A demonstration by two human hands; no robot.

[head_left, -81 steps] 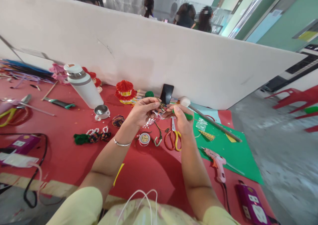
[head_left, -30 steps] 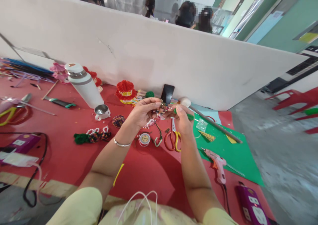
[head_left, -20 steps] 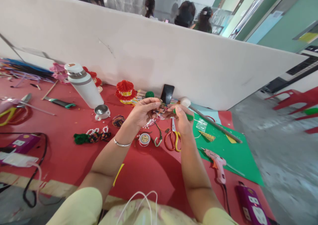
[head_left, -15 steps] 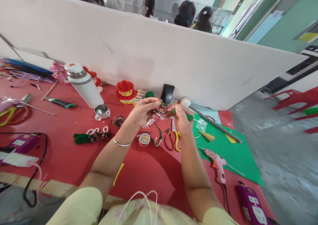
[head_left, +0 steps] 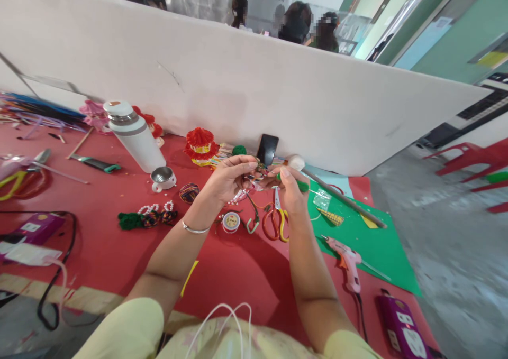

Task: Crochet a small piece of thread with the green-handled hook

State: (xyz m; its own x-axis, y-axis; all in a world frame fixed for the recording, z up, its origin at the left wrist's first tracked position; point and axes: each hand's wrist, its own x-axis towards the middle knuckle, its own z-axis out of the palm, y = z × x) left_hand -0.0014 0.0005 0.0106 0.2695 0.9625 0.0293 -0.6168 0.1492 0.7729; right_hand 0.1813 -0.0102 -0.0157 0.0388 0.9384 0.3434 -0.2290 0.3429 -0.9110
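My left hand (head_left: 227, 179) pinches a small piece of multicoloured yarn work (head_left: 261, 169) between thumb and fingers, above the middle of the table. Close beside it, my right hand (head_left: 292, 192) grips a crochet hook (head_left: 302, 186) by its green handle. The hook's tip meets the yarn work, though fingers hide the exact contact. To the left lies a ball of multicoloured yarn (head_left: 189, 193). Beneath the hands are scissors (head_left: 277, 219) with red and yellow handles, a small round tub (head_left: 230, 221) and scattered white beads (head_left: 239, 195).
A white thermos (head_left: 137, 142) and its cup (head_left: 163, 178) stand left. A phone (head_left: 267, 149) leans against the white partition (head_left: 222, 79). Right are a pink glue gun (head_left: 347, 264), a rod (head_left: 353, 205) and a purple power strip (head_left: 402, 322). A green yarn piece with beads (head_left: 130, 221) lies left.
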